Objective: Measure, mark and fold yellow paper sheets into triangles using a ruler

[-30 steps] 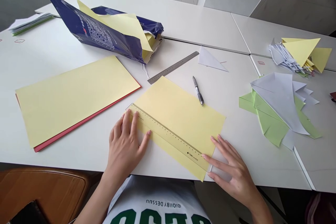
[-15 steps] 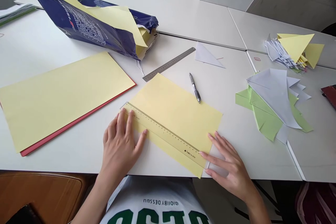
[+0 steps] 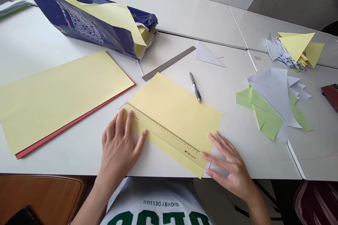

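Observation:
A yellow sheet of paper [image 3: 179,112] lies on the white table [image 3: 79,147] in front of me. A clear plastic ruler [image 3: 163,134] lies slantwise across its near side. My left hand [image 3: 118,147] is flat, fingers spread, with the fingertips on the ruler's left end. My right hand [image 3: 229,165] is flat too, fingers stretched out, touching the ruler's right end and the paper's right corner. Neither hand holds anything.
A pen [image 3: 195,88] and a steel ruler [image 3: 169,64] lie just beyond the sheet. At left is a large yellow sheet on a red one [image 3: 60,95], behind it a blue bag [image 3: 87,24] with yellow paper. Paper triangles [image 3: 274,105] are piled at right.
The view has drifted slightly, so everything sits a bit further left and up in the picture. Both hands stay flat on the ruler's ends; the ruler and paper have not visibly moved.

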### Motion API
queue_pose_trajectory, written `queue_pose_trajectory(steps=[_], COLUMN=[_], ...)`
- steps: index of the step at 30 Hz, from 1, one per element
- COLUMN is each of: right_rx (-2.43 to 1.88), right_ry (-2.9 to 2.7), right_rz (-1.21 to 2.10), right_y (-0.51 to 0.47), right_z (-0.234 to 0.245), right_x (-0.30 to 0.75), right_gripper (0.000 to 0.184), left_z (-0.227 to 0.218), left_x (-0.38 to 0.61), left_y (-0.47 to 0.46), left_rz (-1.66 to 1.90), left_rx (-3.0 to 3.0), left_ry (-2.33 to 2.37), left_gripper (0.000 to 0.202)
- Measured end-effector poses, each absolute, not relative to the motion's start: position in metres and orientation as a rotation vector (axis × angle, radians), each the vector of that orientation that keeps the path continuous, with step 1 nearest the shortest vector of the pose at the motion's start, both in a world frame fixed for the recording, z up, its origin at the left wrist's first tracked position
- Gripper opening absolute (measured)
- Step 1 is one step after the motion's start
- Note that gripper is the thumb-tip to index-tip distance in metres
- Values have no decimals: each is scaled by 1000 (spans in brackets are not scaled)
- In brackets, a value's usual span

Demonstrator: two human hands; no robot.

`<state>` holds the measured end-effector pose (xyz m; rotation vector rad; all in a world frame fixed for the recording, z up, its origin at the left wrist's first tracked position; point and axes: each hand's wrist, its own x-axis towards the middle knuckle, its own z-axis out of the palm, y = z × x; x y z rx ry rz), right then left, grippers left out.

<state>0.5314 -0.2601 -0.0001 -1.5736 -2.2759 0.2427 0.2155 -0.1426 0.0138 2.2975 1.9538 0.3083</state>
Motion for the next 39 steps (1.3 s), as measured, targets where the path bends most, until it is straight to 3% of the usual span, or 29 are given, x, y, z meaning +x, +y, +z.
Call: queue_pose_trajectory(steps=[39], right_rx=[-1558], right_ry=[-2276], right_rz=[250], right_y=[-258], right_z=[2], right_x=[532], right_gripper=[42], left_z=[20], left_x=[220], left_y=[-141], left_rz=[278], left_rx=[2274], left_ry=[1954], left_gripper=[73])
